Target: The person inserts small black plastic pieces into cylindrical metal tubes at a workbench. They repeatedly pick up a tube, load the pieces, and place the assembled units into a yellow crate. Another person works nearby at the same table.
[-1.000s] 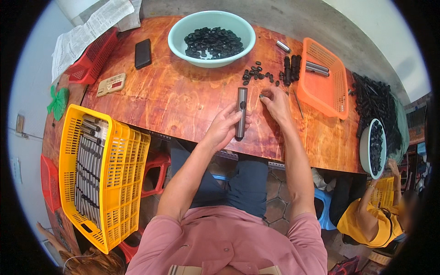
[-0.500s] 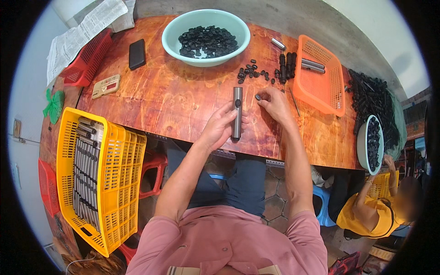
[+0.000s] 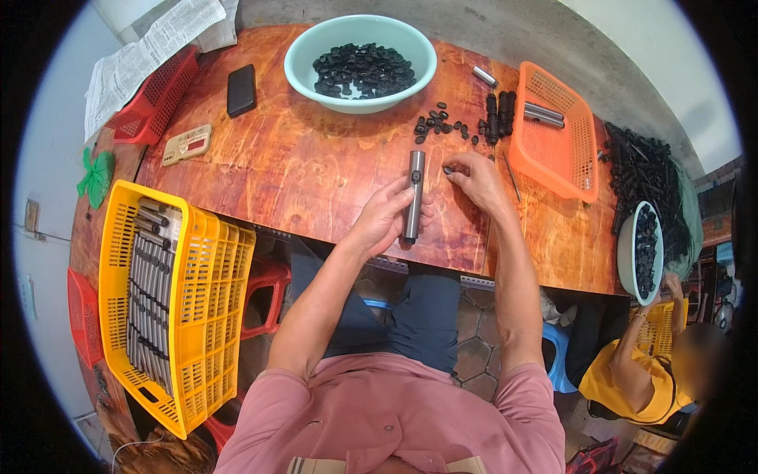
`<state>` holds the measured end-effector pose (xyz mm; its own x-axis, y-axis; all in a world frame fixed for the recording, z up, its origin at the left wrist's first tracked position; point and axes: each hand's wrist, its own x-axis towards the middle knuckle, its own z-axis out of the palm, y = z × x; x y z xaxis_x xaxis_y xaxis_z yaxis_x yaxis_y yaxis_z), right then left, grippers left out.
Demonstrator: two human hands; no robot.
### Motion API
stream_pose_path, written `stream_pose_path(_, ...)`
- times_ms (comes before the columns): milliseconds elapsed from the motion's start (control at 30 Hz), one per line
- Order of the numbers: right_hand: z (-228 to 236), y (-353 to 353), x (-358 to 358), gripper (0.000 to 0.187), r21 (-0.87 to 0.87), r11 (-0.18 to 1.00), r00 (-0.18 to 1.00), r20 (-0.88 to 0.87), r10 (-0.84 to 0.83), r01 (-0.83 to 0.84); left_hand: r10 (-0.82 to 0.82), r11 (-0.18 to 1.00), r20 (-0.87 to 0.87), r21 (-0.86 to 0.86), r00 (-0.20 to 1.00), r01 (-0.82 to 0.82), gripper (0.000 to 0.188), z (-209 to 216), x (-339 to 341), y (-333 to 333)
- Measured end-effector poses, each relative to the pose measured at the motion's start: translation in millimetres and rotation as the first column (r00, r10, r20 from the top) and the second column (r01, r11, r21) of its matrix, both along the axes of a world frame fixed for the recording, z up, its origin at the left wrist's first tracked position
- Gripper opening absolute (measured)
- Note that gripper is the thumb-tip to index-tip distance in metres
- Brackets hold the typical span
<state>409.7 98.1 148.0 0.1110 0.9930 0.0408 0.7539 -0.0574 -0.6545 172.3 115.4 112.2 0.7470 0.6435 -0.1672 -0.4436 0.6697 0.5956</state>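
My left hand point(image 3: 384, 220) is closed around a silver metal tube point(image 3: 412, 207) above the near part of the table, its top end leaning slightly right. A black oval piece point(image 3: 416, 176) sits on the tube's upper side, and a black end shows at the bottom. To the right, my right hand point(image 3: 478, 183) pinches a small black oval piece point(image 3: 448, 170) between thumb and fingers, apart from the tube. Several similar loose black pieces point(image 3: 433, 122) lie on the table beyond my hands.
A pale green basin point(image 3: 296, 83) of black pieces stands at the back. Right are an orange basket point(image 3: 553, 162) with metal tubes, black cylinders point(image 3: 505, 107) and a thin rod point(image 3: 512, 175). A yellow crate point(image 3: 209, 292) of tubes stands left. A person in yellow point(image 3: 632, 379) sits right.
The tube in my left hand has tilted slightly, its top leaning right. My right hand still pinches the small black piece. The whole view has shifted a little.
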Motion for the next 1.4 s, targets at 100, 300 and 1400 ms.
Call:
stream_pose_path(100, 3, -1, -2, 0.028, -0.017, 1.000, 0.999, 0.052, -0.008, 0.009, 0.001, 1.000, 0.001, 0.000, 1.000, -0.001, 0.048, -1, 0, 0)
stream_pose_path(300, -5, -6, 5, 0.029, 0.046, 0.997, 0.998, -0.002, 0.057, -0.057, -0.003, 1.000, -0.012, 0.017, 1.000, 0.003, 0.049, 3, 1, -1)
stream_pose_path(1400, 25, -33, -65, 0.024, 0.328, 0.938, 0.993, 0.012, 0.113, -0.111, 0.022, 0.994, 0.002, 0.110, 1.000, -0.023, 0.046, 3, 3, -2)
